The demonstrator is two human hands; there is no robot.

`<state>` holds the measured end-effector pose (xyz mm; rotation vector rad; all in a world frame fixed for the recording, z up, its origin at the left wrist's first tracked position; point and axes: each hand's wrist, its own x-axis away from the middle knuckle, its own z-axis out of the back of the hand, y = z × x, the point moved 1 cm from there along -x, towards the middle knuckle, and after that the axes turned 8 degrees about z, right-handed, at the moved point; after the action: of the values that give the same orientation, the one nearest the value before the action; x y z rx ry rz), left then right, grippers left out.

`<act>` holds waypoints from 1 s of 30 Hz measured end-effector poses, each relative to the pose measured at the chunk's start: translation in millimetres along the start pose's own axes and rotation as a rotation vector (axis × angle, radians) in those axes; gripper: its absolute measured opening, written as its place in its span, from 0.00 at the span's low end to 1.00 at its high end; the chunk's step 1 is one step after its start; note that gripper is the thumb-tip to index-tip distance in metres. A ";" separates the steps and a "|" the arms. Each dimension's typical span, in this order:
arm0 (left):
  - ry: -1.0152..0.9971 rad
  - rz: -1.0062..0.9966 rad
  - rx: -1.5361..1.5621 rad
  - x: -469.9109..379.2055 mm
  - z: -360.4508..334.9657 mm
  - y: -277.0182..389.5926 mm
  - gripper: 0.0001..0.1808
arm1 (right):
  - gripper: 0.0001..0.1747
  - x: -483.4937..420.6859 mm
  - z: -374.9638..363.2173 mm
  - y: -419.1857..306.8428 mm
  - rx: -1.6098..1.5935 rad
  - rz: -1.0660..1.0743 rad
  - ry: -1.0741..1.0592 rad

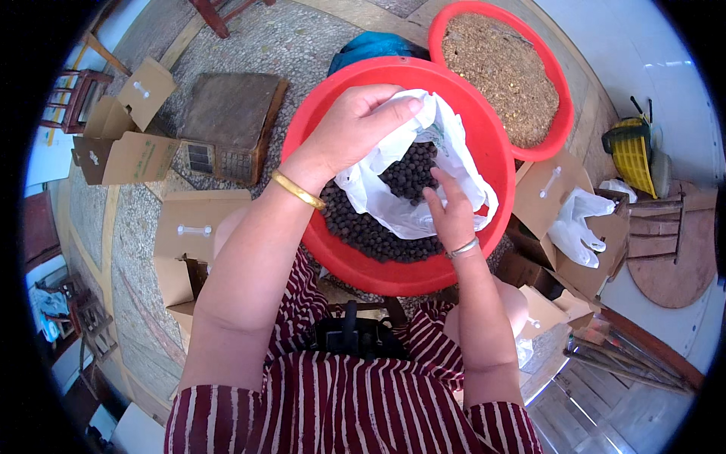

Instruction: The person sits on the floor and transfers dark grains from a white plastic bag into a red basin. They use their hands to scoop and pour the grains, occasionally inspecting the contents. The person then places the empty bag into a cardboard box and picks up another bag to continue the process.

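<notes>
A white plastic bag [400, 220] stands with its mouth spread inside a large red plastic basin [485, 122]. Many small dark round balls [411, 170] fill the bag's bottom. More such balls [368, 235] lie loose in the basin, along the near and left side of the bag. My left hand [363, 122], with a gold-coloured bangle on its wrist, grips the bag's far left rim between thumb and fingers. At the bag's right side, my right hand [454, 215] reaches over the rim, fingers apart just above the balls and nothing visibly held.
Behind, a second red basin [558, 113] holds brown husk-like material. Opened cardboard boxes [187, 244] stand at left; another box [533, 210] at right carries a white plastic bag [578, 221]. A dark wooden box [227, 113] rests on the pebbled floor. A yellow-and-black basket [629, 153] sits by the wall.
</notes>
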<state>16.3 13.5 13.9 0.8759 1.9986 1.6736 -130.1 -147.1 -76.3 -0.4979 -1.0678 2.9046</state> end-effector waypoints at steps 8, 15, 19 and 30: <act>0.016 0.006 -0.053 3.6 8.3 -2.6 0.14 | 0.13 17.3 -0.4 -24.5 -0.980 -0.547 -0.618; 0.022 -0.014 -0.120 0.9 6.1 -1.4 0.15 | 0.13 66.3 -61.5 -6.5 0.080 0.038 -1.000; 0.002 0.021 -0.058 1.1 7.2 -4.0 0.15 | 0.22 78.0 -77.6 13.2 0.114 -0.070 -1.035; 0.004 -0.024 -0.044 6.4 13.7 -4.6 0.14 | 0.21 90.1 -104.0 20.3 0.136 -0.246 -1.188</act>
<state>19.5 27.4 7.2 0.8310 1.9589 1.7012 -182.7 -86.9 -190.0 1.4019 -0.7905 2.8595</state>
